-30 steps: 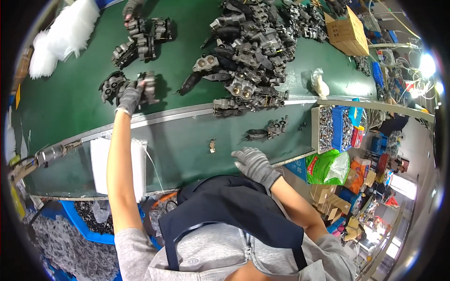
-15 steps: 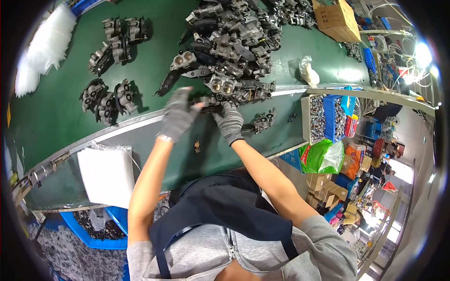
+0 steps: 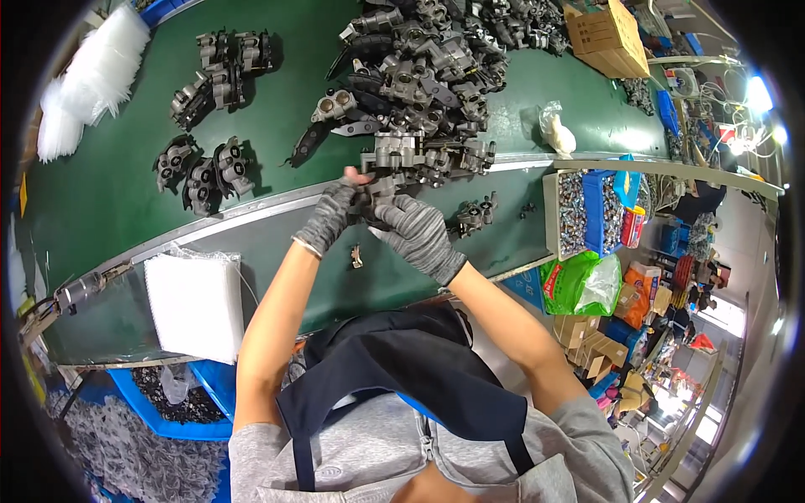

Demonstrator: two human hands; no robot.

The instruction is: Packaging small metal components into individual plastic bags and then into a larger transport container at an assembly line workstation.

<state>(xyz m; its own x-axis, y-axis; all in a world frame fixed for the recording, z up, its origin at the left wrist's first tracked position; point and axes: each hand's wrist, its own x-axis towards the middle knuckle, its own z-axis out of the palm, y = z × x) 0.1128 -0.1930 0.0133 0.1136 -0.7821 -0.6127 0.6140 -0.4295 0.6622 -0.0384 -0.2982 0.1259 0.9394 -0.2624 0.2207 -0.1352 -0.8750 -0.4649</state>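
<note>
A long green belt-covered surface fills the upper left of the frame, with a big heap of grey cast-metal parts at upper centre and a stack of white plastic bags at lower left. At centre, the left hand and the right hand, both in grey knit gloves, meet with fingers closed around one grey cast-metal part at the heap's near edge, above a small metal piece.

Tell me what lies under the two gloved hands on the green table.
Both hands grip a grey metal casting. A small metal piece lies on the table below; the casting's lower part is covered by gloves.
</note>
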